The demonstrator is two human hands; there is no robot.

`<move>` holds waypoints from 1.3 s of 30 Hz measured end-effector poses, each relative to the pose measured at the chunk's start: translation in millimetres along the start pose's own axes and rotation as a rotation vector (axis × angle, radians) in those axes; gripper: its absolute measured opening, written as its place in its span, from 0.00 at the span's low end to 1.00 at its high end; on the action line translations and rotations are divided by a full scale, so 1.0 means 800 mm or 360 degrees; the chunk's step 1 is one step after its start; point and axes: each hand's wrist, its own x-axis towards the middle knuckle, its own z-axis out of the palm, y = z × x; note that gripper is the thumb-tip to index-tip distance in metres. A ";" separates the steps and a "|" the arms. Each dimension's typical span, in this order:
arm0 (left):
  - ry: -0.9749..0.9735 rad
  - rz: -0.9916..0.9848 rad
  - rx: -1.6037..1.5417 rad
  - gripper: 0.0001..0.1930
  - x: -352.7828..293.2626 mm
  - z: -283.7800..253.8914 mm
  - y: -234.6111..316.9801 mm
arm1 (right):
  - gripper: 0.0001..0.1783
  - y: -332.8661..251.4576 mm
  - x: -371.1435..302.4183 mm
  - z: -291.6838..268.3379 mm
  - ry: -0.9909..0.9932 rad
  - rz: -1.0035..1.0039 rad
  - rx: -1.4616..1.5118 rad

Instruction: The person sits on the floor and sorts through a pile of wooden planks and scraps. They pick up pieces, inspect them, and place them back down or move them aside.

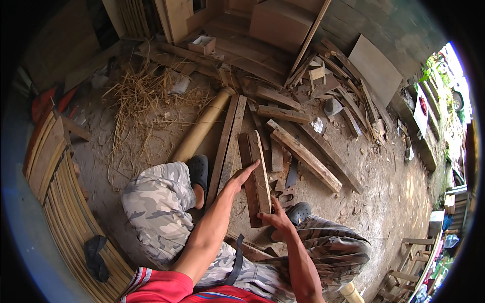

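Between my knees stands a short, thick length of wood (pixel 261 184), tilted, with a pale narrow face and a darker brown side. My left hand (pixel 243 177) lies across its dark side, fingers reaching to the pale edge. At its near end, my right hand (pixel 278 219) grips the lower right corner, thumb up along the edge. The undersides of both hands are hidden. Just right of the wood a handsaw (pixel 290 183) rests on the ground, its handle toward me. Two long boards (pixel 230 139) lie to the left of the wood.
A thick bamboo pole (pixel 204 123) lies beyond my left foot, beside a heap of straw-like strips (pixel 144 96). Heavier beams (pixel 305 156) and scrap timber (pixel 348 96) spread to the right. Curved slats (pixel 76 217) line the left side. My dark clogs (pixel 299 213) flank the work.
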 end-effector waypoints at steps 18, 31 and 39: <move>0.0753 0.0073 0.0211 0.37 0.009 0.004 -0.046 | 0.56 0.061 0.022 0.012 0.0252 -0.0168 -0.1117; 0.0347 0.0541 0.0086 0.35 -0.010 0.016 -0.062 | 0.49 0.064 0.042 0.006 0.0272 0.0060 -0.0498; -0.0359 0.0241 -0.0759 0.28 -0.005 0.008 -0.032 | 0.58 0.036 0.045 0.017 0.0174 -0.0486 -0.0168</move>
